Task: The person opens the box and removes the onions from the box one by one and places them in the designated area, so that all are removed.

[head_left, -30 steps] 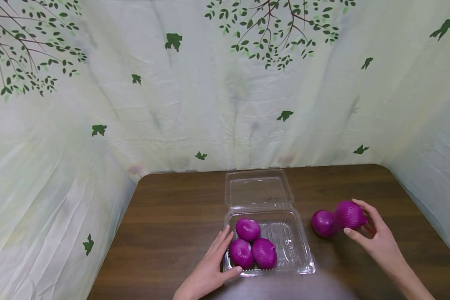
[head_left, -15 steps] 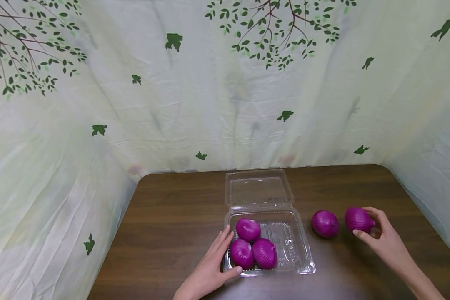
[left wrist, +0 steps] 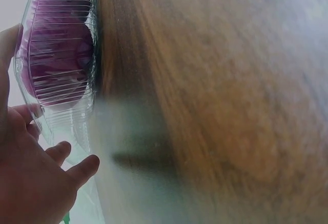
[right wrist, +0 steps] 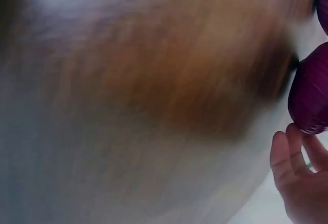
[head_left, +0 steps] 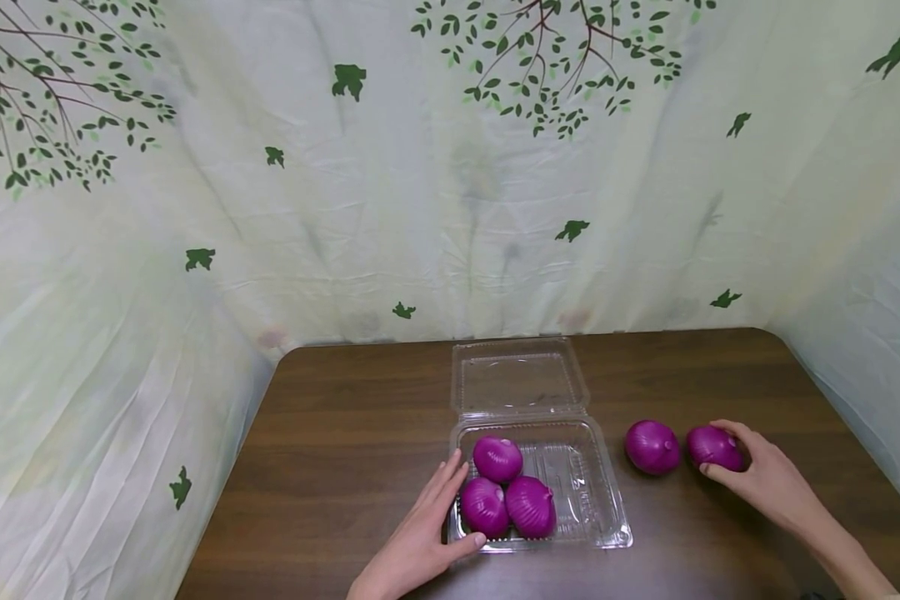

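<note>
Three purple onions, one of them at the front (head_left: pixel 531 507), lie in the left part of a clear plastic container (head_left: pixel 577 492). My left hand (head_left: pixel 414 533) rests with extended fingers against the container's left side; the left wrist view shows that hand (left wrist: pixel 38 178) beside the clear wall. On the table to the right, my right hand (head_left: pixel 776 483) holds a purple onion (head_left: pixel 712 447) between thumb and fingers. Another onion (head_left: pixel 652 447) sits just left of it, a narrow gap between them. In the right wrist view the fingertips touch the held onion (right wrist: pixel 311 90).
The container's clear lid (head_left: pixel 521 379) lies folded back behind its base, near the far edge of the brown wooden table (head_left: pixel 345 433). A pale curtain (head_left: pixel 390 192) with printed leaves hangs behind the table and along both sides.
My right hand has moved right and lowered the onion onto the table, away from the neighbouring onion it overlapped in view. The left hand and the container look the same.
</note>
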